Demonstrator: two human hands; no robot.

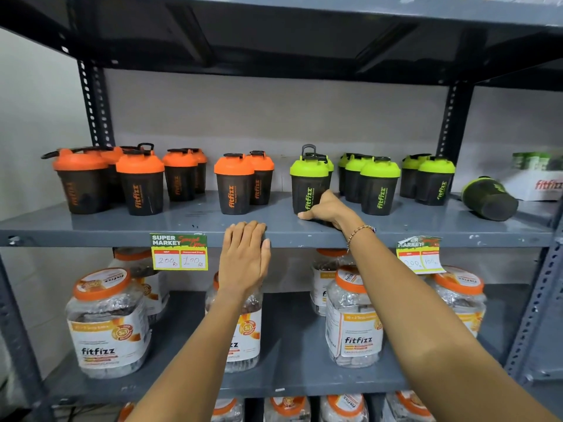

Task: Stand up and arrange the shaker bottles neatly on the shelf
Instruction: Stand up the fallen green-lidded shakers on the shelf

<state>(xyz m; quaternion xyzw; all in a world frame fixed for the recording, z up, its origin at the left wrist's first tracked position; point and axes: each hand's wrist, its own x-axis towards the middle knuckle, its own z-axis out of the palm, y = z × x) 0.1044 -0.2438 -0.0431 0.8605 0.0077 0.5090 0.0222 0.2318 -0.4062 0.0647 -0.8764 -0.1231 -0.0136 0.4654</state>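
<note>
Black shaker bottles stand on a grey metal shelf (pixel 195 222). Several with orange lids (pixel 234 184) fill the left half; several with green lids (pixel 379 185) fill the right half. My right hand (pixel 327 210) wraps around the base of an upright green-lidded shaker (pixel 307 185) near the middle. One green-lidded shaker (pixel 489 197) lies on its side at the far right. My left hand (pixel 245 254) rests flat on the shelf's front edge, fingers together, holding nothing.
A fitfizz carton (pixel 539 184) sits at the shelf's far right. Price tags (pixel 179 251) hang from the front edge. Clear jars with orange lids (pixel 108 324) fill the shelf below. Another shelf board (pixel 274 41) hangs close overhead. Perforated uprights (pixel 451 123) flank the bay.
</note>
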